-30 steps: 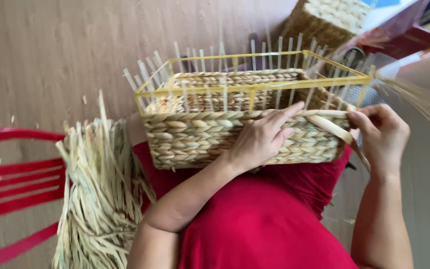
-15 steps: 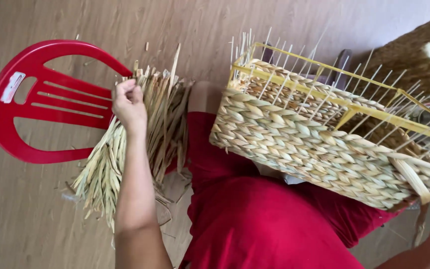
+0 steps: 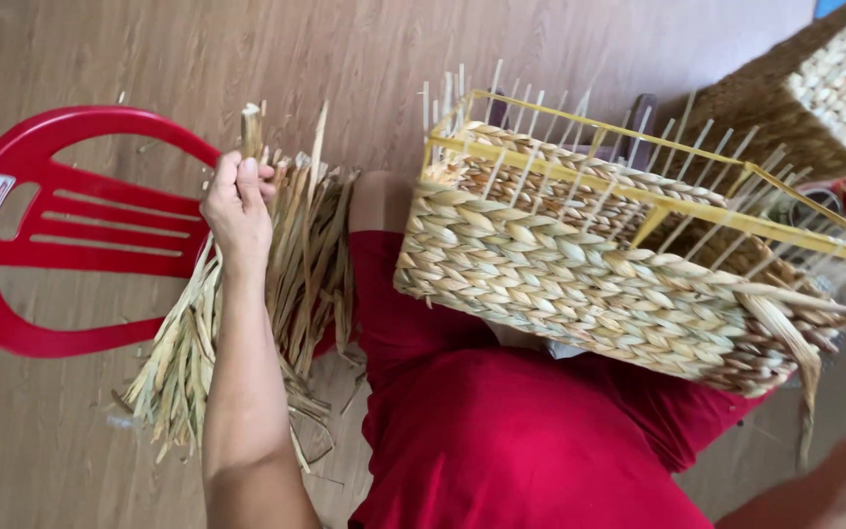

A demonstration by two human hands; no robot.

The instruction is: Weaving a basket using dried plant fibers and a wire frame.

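- Currently, the left hand (image 3: pixel 237 206) pinches one flat, pale dried-reed strand (image 3: pixel 250 122) near its upper end, grip closed on it, above the loose bundle of dried straw strands (image 3: pixel 247 323) lying on the wooden floor (image 3: pixel 100 59) beside the red plastic chair (image 3: pixel 61 225).
- Handling, as judged: light, flexible, brittle at creases; hold near the end.
- The half-woven rectangular straw basket on a yellow wire frame (image 3: pixel 599 264) rests on the lap.
- The right hand is out of view.

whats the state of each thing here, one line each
left hand: closed, pinching a strand
strand: held upright above the bundle
bundle of dried straw: loose, fanned over the chair seat
woven basket: half woven, tilted on the lap, yellow frame exposed
red plastic chair: standing beside the person
right hand: out of view
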